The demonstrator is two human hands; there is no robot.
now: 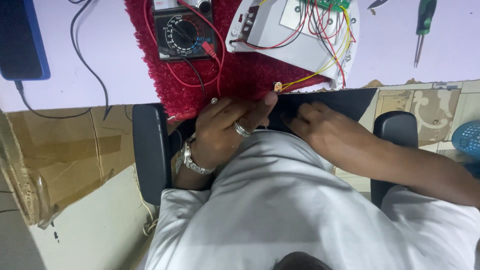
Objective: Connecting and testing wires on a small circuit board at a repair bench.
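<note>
Red mat [240,75] | multimeter [184,34], wired white housing [305,40] above | hands: left [227,131] pinches small part [277,87]; right [320,125] unclear

At twelve o'clock, the frame's top edge is cutting off the multimeter [184,31] and the white housing [300,42]. At nine o'clock, the blue-edged device [22,37] is running out of frame. The right hand [320,125] is hiding its fingertips against the black panel [345,100].

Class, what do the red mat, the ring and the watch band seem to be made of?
Red mat: probably shaggy textile, fuzzy matte pile.
Ring on the left hand: likely metal, silvery shine.
Watch band: apparently polished metal, glinting links.
</note>
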